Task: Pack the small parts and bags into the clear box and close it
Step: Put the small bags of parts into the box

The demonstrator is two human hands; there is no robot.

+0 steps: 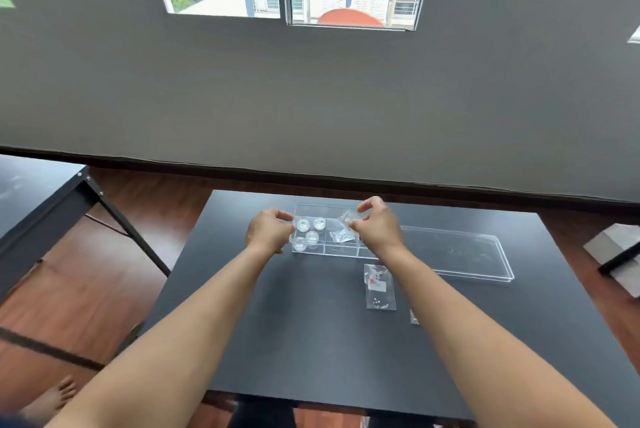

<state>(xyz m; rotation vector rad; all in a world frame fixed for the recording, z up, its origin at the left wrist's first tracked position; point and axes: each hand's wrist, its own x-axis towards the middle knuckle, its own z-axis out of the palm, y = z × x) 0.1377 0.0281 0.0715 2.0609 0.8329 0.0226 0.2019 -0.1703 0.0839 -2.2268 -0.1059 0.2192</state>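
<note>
The clear box (320, 211) stands open on the black table (311, 341), divided into compartments. Several small round clear jars (311, 237) fill its left compartment, and a small bag (341, 236) lies in the middle one. My left hand (268, 232) rests against the box's left end with curled fingers; whether it grips the wall I cannot tell. Above the box's middle, my right hand (377, 223) pinches a small clear bag (348, 218). The clear lid (460, 251) lies flat to the right of the box. Two more small bags (379, 285) (414, 317) lie on the table in front.
A second dark table (34, 195) stands to the left, its slanted leg reaching toward this table's left edge. A grey block (616, 251) sits on the floor at the right. A dark wall with a window is behind. My bare foot (52, 396) shows at the lower left.
</note>
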